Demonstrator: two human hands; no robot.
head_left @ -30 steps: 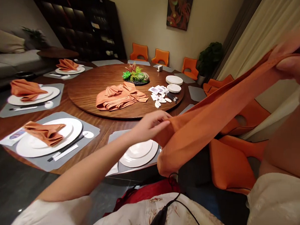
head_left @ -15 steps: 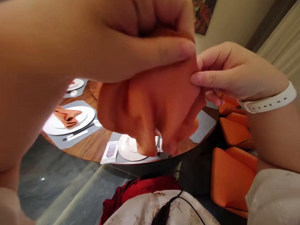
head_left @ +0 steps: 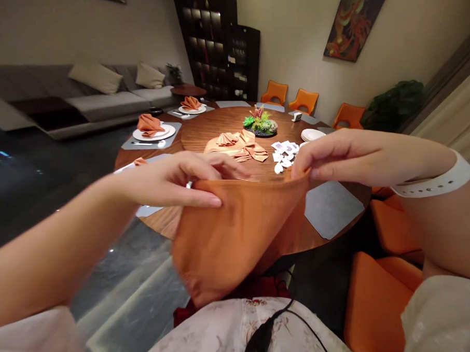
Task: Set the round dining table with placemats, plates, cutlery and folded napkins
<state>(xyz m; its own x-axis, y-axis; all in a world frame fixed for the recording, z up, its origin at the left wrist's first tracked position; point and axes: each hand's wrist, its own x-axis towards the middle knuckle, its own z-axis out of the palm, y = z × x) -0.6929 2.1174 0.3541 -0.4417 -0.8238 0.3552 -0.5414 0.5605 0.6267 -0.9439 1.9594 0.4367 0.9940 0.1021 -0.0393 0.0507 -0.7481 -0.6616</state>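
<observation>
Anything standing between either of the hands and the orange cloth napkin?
Nothing visible. Both hands are right at the orange cloth napkin: the right hand pinches its upper corner, and the left hand is at the other end of the upper edge, thumb in front of the cloth.

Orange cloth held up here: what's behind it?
Beyond the cloth, folded orange napkins lie on the wooden table; a gray placemat shows past the cloth's right edge. Whatever lies directly behind it is covered.
</observation>
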